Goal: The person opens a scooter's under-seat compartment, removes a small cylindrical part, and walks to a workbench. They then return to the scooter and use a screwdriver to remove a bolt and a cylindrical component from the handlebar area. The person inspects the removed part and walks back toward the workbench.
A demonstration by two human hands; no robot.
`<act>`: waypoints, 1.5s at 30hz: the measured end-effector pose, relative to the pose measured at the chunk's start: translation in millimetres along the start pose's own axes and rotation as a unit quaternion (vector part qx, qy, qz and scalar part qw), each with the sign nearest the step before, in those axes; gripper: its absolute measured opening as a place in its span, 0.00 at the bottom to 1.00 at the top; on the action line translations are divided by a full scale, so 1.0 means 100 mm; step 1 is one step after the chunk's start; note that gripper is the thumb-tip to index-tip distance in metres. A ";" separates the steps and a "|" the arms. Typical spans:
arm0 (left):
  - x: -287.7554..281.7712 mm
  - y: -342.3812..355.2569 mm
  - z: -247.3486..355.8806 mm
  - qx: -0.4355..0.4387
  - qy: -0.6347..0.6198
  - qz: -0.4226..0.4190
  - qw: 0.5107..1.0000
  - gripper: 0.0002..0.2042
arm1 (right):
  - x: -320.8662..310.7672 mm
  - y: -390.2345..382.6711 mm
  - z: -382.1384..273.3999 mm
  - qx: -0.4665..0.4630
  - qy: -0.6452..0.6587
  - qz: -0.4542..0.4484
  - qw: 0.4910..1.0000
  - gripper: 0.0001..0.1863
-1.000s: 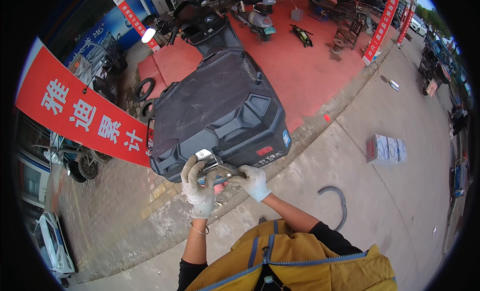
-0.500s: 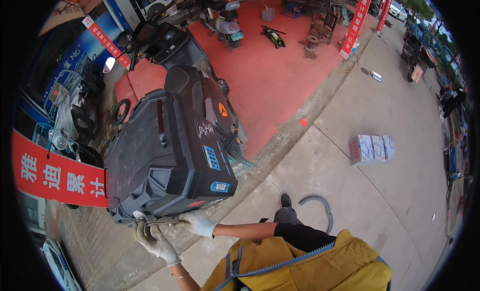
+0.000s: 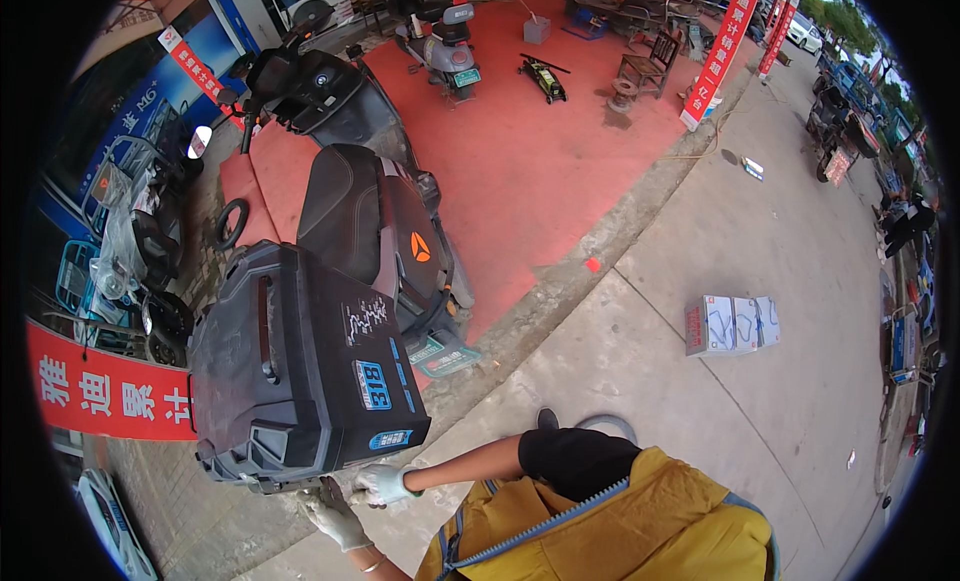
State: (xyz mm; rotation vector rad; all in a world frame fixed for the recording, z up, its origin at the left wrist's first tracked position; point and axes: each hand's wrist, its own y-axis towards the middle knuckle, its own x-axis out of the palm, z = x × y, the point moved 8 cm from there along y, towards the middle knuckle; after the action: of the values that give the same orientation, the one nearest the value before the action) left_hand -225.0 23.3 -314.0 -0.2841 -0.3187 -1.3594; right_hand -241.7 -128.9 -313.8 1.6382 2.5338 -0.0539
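Note:
A black hard top case (image 3: 260, 341) with stickers sits on the rear of a dark scooter with a black seat (image 3: 335, 206). At the case's bottom edge nearest me, both gloved hands are on a small metal bracket (image 3: 330, 491), partly hidden by my fingers. My left hand (image 3: 335, 521) is curled around the bracket from below; my right hand (image 3: 382, 485) pinches its right-hand end, just below the case's corner.
A red banner (image 3: 110, 421) stands left of the case, near parked scooters (image 3: 140, 241). A cardboard box (image 3: 730, 323) and a curved grey strip (image 3: 610, 423) lie on the pavement. A floor jack (image 3: 545, 81) and wooden chair (image 3: 650, 66) stand on the red flooring.
My view has swung, so the case now sits lower and further left, exposing the seat and side. Both hands moved down and left with it, still at the bracket.

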 end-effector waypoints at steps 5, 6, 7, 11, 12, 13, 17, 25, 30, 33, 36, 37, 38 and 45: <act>-0.05 -0.06 -0.52 -0.090 -0.185 0.026 0.978 0.21 | -0.72 -0.99 0.61 0.068 -0.088 -0.032 0.993 0.17; -0.13 -0.14 -0.72 -0.147 -0.165 0.092 0.971 0.20 | -0.99 -1.21 0.76 0.109 -0.090 0.011 0.990 0.17; -0.19 -0.25 -0.91 -0.201 -0.129 0.146 0.960 0.19 | -1.30 -1.46 0.93 0.176 -0.060 0.081 0.979 0.16; -0.08 -0.77 -1.52 -0.319 0.026 0.127 0.939 0.11 | -2.59 -2.43 1.31 0.274 0.062 0.367 0.887 0.15; 0.06 -0.83 -1.71 -0.310 0.028 0.105 0.944 0.09 | -2.85 -2.61 1.39 0.282 0.119 0.410 0.859 0.15; 0.12 -0.94 -1.90 -0.318 0.081 0.133 0.935 0.08 | -3.08 -2.77 1.46 0.301 0.129 0.445 0.834 0.16; 1.15 -0.95 -2.51 -0.379 -0.047 -0.122 0.916 0.07 | -3.85 -2.92 1.77 0.282 0.206 0.495 0.796 0.16; 3.56 -0.09 -2.78 -0.270 0.044 -0.036 0.961 0.16 | -5.40 -2.76 1.68 0.228 0.194 0.409 0.862 0.16; 3.65 1.41 -2.10 0.046 0.431 0.244 0.867 0.28 | -6.29 -2.80 1.52 0.264 0.180 0.428 0.845 0.14; 3.24 1.85 -2.19 -0.072 0.545 0.339 0.763 0.35 | -6.62 -2.64 1.56 0.268 0.188 0.415 0.849 0.13; 2.75 2.09 -2.67 -0.241 0.352 0.314 0.848 0.42 | -6.94 -2.39 1.63 0.271 0.198 0.399 0.853 0.13; 2.67 2.16 -2.76 -0.243 0.334 0.290 0.863 0.43 | -7.05 -2.27 1.66 0.276 0.212 0.383 0.856 0.13; 2.54 2.15 -2.91 -0.297 0.280 0.301 0.862 0.45 | -7.20 -2.17 1.66 0.277 0.189 0.389 0.858 0.13; 2.55 1.97 -3.14 -0.285 0.006 0.405 0.869 0.48 | -8.06 -0.69 1.51 0.287 0.127 0.335 0.888 0.14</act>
State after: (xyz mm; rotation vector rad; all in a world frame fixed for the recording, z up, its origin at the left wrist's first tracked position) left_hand 32.3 -289.5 -509.3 -0.8029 0.2252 -0.5799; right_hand 34.4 -901.9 -367.3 2.8323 2.0464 -0.6040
